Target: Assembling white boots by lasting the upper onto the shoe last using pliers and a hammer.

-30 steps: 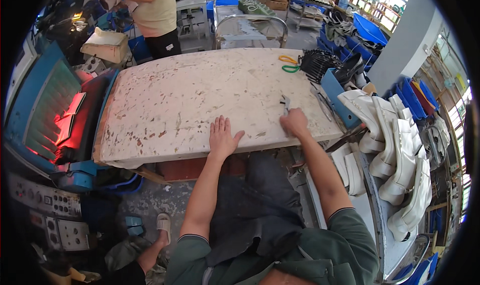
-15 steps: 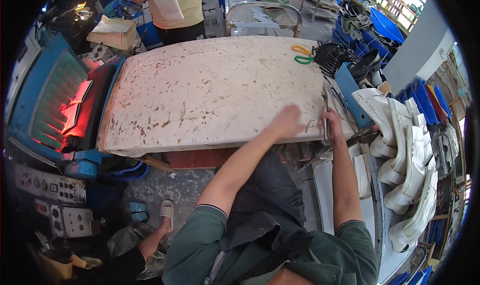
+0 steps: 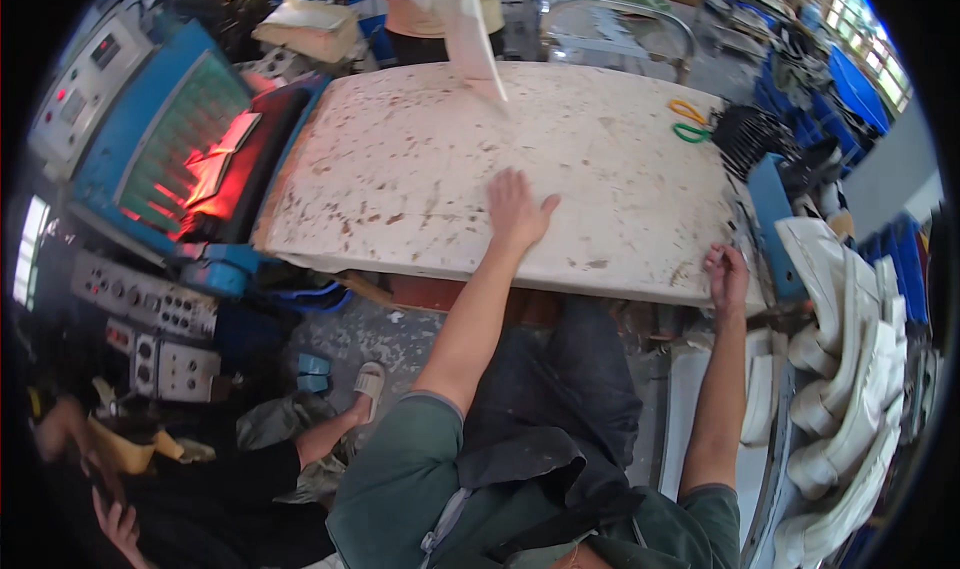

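Head view: left hand (image 3: 517, 209) lies flat, palm down, fingers spread, on the white stained board (image 3: 400, 159), near its front-middle. It presses on the surface and holds nothing. Right hand (image 3: 726, 277) sits at the board's front right corner, fingers curled at the edge; can't tell if it grips anything there. Hands are well apart. Board lies level across the bench, between a blue machine (image 3: 150, 129) with a red glow on the left and a stack of white soles (image 3: 850, 369) on the right. Orange and green scissors (image 3: 688, 121) lie on the board's far right side. Another person (image 3: 440, 9) stands at the far edge, holding a white strip (image 3: 472, 39) tilted down to the board.
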Available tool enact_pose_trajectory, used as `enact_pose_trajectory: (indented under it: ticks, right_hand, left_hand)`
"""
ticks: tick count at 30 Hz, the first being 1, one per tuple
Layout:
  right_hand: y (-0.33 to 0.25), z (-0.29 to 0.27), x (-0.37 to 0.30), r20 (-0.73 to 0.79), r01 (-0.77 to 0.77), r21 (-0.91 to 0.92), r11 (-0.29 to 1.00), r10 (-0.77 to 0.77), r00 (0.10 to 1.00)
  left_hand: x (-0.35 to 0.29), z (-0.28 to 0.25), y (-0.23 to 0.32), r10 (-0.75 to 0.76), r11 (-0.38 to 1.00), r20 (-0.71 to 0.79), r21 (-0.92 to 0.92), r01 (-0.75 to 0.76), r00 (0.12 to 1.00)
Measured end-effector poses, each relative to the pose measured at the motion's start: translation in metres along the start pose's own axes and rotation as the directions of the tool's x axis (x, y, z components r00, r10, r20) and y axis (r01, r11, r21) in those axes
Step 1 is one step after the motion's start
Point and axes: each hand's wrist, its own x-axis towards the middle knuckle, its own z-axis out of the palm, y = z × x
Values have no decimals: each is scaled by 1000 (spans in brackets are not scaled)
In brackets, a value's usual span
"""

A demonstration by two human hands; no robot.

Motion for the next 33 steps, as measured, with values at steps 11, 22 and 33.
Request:
enact_pose_trajectory:
  ticks: [11,22,33]
  right_hand:
    - [-21,52,-6,-95,-218,-224,950,201,975]
    - [-18,86,-7,276,143,-840,-524,-186,943]
    - [12,77,-15,305,16,-842,-539,-452,838]
  left_hand:
    - [-213,-95,-72,-296,892,-471,-448,64,831]
    - [-129,-77,-6,-118,862,-367,-500,-89,923]
    - [-100,-38,-8,-34,944,-353,-319,-86,935]
